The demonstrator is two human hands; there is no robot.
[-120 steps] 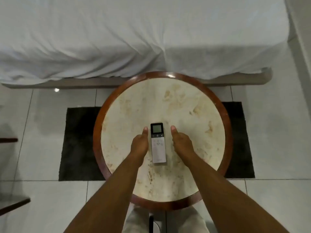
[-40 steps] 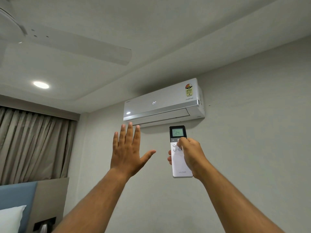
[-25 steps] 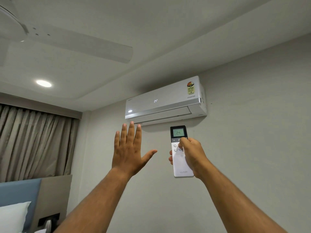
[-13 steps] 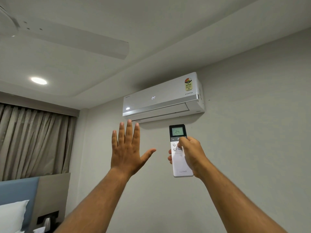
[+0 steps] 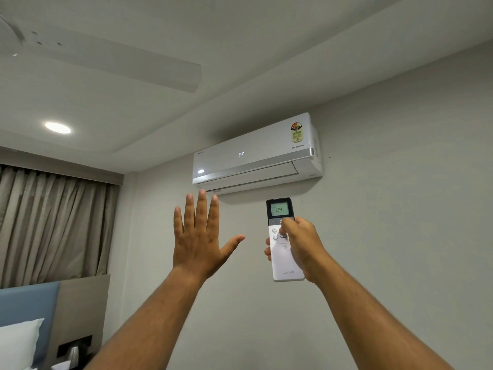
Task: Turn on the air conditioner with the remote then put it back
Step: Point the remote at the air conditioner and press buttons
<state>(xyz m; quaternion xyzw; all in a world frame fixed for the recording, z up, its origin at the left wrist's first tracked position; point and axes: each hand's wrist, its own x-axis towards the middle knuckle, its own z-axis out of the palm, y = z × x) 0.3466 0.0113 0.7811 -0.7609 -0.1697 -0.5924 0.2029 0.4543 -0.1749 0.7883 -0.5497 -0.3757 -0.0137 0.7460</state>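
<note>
Remote (image 5: 283, 259) upright in my right hand (image 5: 302, 247), just below air conditioner (image 5: 256, 153) on wall; both displays read 24. Right hand wrapped round remote's mid-body, thumb on power key. Looks light, rigid, smooth plastic; I judge grip by long edges safest, clear of buttons. Left hand (image 5: 198, 239) raised beside it, fingers spread, empty. Curtain (image 5: 53, 222) far left.

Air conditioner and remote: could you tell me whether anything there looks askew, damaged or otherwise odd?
Nothing stands out. The air conditioner sits intact on the wall showing 24, the remote in the right hand also reads 24, and the left hand is simply raised open.
</note>
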